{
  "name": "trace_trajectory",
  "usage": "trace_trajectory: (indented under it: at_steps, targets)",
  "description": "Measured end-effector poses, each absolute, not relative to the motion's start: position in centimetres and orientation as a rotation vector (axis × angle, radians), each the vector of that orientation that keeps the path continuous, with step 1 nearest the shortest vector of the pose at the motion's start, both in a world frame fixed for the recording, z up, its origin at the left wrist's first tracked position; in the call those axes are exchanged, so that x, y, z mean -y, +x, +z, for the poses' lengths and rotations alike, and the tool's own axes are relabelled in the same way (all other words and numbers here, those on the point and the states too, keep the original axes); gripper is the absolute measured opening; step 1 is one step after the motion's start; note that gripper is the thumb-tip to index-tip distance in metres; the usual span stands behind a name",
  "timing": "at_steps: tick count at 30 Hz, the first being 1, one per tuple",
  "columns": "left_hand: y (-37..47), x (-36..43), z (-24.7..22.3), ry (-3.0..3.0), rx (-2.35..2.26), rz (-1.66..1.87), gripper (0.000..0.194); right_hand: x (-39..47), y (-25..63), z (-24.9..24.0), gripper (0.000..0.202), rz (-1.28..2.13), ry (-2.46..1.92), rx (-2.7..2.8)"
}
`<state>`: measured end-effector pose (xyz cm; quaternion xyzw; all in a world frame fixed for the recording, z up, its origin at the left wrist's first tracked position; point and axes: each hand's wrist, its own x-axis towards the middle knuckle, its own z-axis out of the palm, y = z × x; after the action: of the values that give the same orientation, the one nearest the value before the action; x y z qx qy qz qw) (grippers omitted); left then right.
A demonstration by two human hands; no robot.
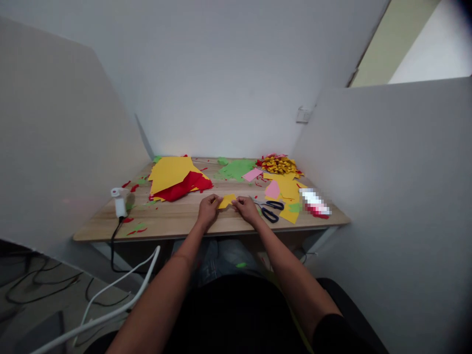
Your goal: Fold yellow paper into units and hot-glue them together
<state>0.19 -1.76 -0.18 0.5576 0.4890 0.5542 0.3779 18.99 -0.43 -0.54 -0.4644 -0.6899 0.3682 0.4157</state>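
1. Both hands, left hand [209,209] and right hand [248,208], pinch one yellow piece [227,201] at opposite ends, fingertips closed.
2. It sits at the desk's [177,216] near middle.
3. One pair of scissors [271,210], just right.
4. Two flat pink pieces [273,189], farther right.

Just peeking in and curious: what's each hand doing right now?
Left hand: closed on one end of the small yellow paper.
Right hand: closed on its other end.
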Motion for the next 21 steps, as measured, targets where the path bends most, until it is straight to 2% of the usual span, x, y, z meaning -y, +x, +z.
trace_trajectory:
  at_steps: [7,16,21]
  targets:
    - [0.6,1.0,0.0,1.216,-1.265,1.622,0.028,-0.5,19.4,-1.3,0.029,0.881,-1.192,1.611]
    - [2.1,1.5,0.6,1.333,-1.156,1.391,0.022,-0.2,19.5,-1.3,0.027,0.870,-1.124,1.756]
    - [1.8,1.5,0.7,1.312,-1.157,1.416,0.030,-0.1,20.0,-1.5,0.028,0.862,-1.129,1.772]
